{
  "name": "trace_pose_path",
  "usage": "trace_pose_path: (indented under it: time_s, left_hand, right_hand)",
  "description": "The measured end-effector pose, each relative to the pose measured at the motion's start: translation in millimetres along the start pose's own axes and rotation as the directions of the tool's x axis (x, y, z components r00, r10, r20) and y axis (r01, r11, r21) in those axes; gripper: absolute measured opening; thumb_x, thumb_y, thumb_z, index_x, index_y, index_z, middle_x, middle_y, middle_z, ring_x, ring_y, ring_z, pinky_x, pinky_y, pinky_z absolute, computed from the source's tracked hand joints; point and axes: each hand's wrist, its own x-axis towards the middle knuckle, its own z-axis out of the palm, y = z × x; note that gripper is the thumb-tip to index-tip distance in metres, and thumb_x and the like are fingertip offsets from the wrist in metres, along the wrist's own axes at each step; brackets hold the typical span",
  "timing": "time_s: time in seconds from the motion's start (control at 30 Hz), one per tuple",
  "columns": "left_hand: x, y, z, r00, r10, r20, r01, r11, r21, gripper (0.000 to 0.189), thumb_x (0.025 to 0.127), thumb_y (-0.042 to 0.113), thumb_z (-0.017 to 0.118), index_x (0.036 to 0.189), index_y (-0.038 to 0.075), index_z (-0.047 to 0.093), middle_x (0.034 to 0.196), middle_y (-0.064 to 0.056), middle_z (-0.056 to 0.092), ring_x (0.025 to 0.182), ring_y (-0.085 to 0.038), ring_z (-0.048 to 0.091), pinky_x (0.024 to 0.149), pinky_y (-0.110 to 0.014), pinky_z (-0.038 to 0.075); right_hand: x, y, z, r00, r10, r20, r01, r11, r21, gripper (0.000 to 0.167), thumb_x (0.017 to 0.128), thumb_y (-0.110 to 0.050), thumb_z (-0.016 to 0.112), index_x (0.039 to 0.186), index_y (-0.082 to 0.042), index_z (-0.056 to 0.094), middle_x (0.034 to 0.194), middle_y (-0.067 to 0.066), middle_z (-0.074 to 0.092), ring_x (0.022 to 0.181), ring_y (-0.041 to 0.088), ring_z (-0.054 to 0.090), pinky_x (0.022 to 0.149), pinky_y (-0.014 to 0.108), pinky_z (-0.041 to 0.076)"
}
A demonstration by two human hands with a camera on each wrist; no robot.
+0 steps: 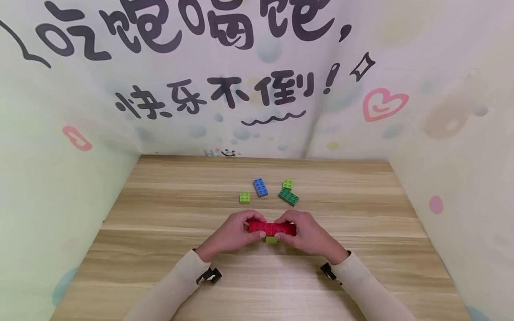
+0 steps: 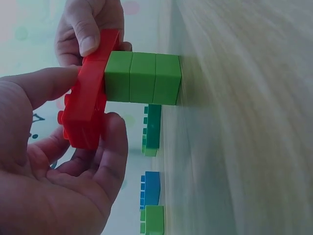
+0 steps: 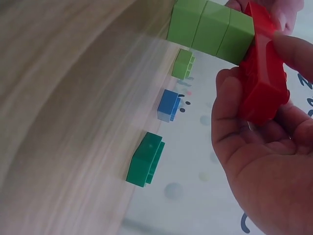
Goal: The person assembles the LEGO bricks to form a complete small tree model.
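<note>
Two red building bricks lie end to end across the top of a stack of light green bricks; the stack is three bricks high and stands on the table. My left hand grips the left red brick between thumb and fingers. On the other side, my right hand holds the right red brick the same way, its thumb on the near side and fingers behind. From the head view, both hands hide the outer ends of the red bricks, and only the stack's front shows below them.
Beyond the hands lie a blue brick, a small light green brick and a dark green brick. Another light green brick sits right behind the dark green one. White printed walls enclose the wooden table.
</note>
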Motion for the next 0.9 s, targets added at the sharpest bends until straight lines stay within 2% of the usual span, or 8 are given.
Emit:
trace_pose_path:
  time_s: [0.13, 0.2, 0.27, 0.4, 0.5, 0.63, 0.77, 0.9]
  left_hand:
    - [5.7, -0.9, -6.1, 1.0, 0.024, -0.017, -0.024, 1.0, 0.001, 0.036, 0.1, 0.029, 0.076, 0.129, 0.009, 0.069, 0.124, -0.006, 0.071, 0.11, -0.019, 0.067, 0.096, -0.038, 0.061]
    - [9.4, -0.8, -10.8, 0.999, 0.026, -0.029, -0.026, 1.0, 0.003, 0.036, 0.102, 0.026, 0.073, 0.13, 0.004, 0.068, 0.127, -0.012, 0.071, 0.114, -0.021, 0.067, 0.1, -0.041, 0.06]
    - [13.5, -1.0, -16.0, 0.998, 0.028, -0.052, -0.027, 1.0, 0.009, 0.035, 0.102, 0.024, 0.072, 0.13, 0.003, 0.068, 0.128, -0.015, 0.071, 0.114, -0.021, 0.067, 0.1, -0.041, 0.06]
    - [23.3, -5.8, -25.2, 0.992, 0.035, -0.125, -0.034, 0.999, 0.01, 0.032, 0.103, 0.024, 0.071, 0.128, 0.004, 0.069, 0.122, -0.011, 0.073, 0.111, -0.02, 0.068, 0.098, -0.038, 0.06]
    - [32.8, -12.0, -31.3, 0.981, 0.044, -0.191, -0.043, 0.999, 0.009, 0.031, 0.102, 0.025, 0.073, 0.126, 0.005, 0.069, 0.12, -0.008, 0.074, 0.111, -0.02, 0.069, 0.098, -0.039, 0.06]
    - [45.7, -20.5, -37.9, 0.964, 0.048, -0.26, -0.046, 0.999, 0.013, 0.032, 0.101, 0.024, 0.075, 0.126, 0.004, 0.069, 0.122, -0.012, 0.073, 0.113, -0.024, 0.068, 0.1, -0.044, 0.059]
    - [56.2, -24.7, -43.1, 0.958, 0.033, -0.286, -0.023, 0.999, 0.038, 0.036, 0.1, 0.023, 0.075, 0.129, 0.003, 0.067, 0.127, -0.017, 0.07, 0.118, -0.029, 0.067, 0.104, -0.049, 0.056]
    - [65.2, -24.8, -46.7, 0.957, 0.014, -0.29, 0.006, 0.998, 0.069, 0.038, 0.099, 0.021, 0.075, 0.13, 0.002, 0.066, 0.13, -0.019, 0.069, 0.123, -0.035, 0.064, 0.107, -0.053, 0.054]
  right_hand:
    - [-0.3, 0.5, -0.4, 1.0, 0.011, 0.004, -0.011, 1.0, -0.02, 0.028, 0.092, -0.027, 0.085, 0.116, -0.019, 0.075, 0.105, -0.012, 0.071, 0.085, 0.009, 0.059, 0.071, 0.024, 0.055]
    - [-0.8, 0.0, -0.9, 1.0, -0.002, -0.003, 0.002, 1.0, -0.031, 0.028, 0.092, -0.026, 0.085, 0.117, -0.019, 0.074, 0.104, -0.011, 0.07, 0.084, 0.009, 0.059, 0.07, 0.024, 0.055]
    - [-1.6, -0.3, -1.5, 1.0, -0.02, -0.01, 0.02, 0.999, -0.04, 0.03, 0.091, -0.025, 0.085, 0.118, -0.018, 0.075, 0.104, -0.01, 0.071, 0.083, 0.009, 0.058, 0.068, 0.023, 0.053]
    - [-3.3, 2.9, -1.4, 0.998, -0.054, -0.015, 0.053, 0.997, -0.053, 0.034, 0.092, -0.026, 0.085, 0.123, -0.015, 0.075, 0.106, -0.007, 0.072, 0.083, 0.007, 0.056, 0.068, 0.023, 0.051]
    - [-4.7, 5.7, -1.5, 0.998, -0.067, -0.008, 0.067, 0.996, -0.06, 0.037, 0.093, -0.028, 0.084, 0.126, -0.014, 0.074, 0.107, -0.007, 0.073, 0.084, 0.005, 0.056, 0.069, 0.023, 0.052]
    - [-7.2, 6.2, -2.9, 0.999, -0.053, -0.003, 0.053, 0.998, -0.047, 0.039, 0.093, -0.028, 0.083, 0.129, -0.014, 0.073, 0.108, -0.007, 0.072, 0.085, 0.006, 0.057, 0.072, 0.029, 0.056]
    - [-10.0, 5.6, -4.5, 0.999, -0.031, -0.008, 0.03, 0.999, -0.042, 0.038, 0.094, -0.027, 0.083, 0.128, -0.014, 0.072, 0.109, -0.007, 0.072, 0.087, 0.006, 0.059, 0.079, 0.035, 0.061]
    - [-12.2, 7.1, -5.3, 0.999, -0.033, -0.012, 0.033, 0.999, -0.043, 0.036, 0.095, -0.026, 0.082, 0.127, -0.013, 0.072, 0.111, -0.005, 0.073, 0.09, 0.004, 0.063, 0.082, 0.031, 0.062]
